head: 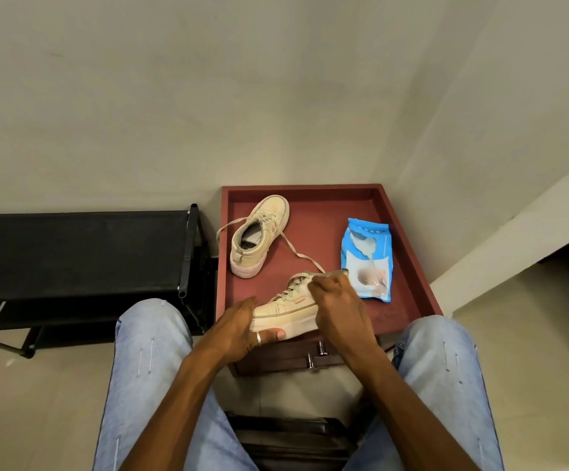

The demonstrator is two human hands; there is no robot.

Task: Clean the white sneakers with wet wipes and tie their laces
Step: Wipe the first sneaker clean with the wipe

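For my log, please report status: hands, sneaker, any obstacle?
Left hand grips near sneaker sole; right hand holds wipe at its laces. Far sneaker untied, its lace trailing close.

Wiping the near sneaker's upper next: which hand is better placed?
Right. The right hand already holds what looks like a wipe at the near sneaker's laces, while the left hand grips its sole, steadying it.

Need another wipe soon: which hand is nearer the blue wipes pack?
Right. The right hand, pinching a wipe at the near sneaker laces, is just beside the wipes pack near-left corner. The left hand grips that sneaker's left end, farther from the pack.
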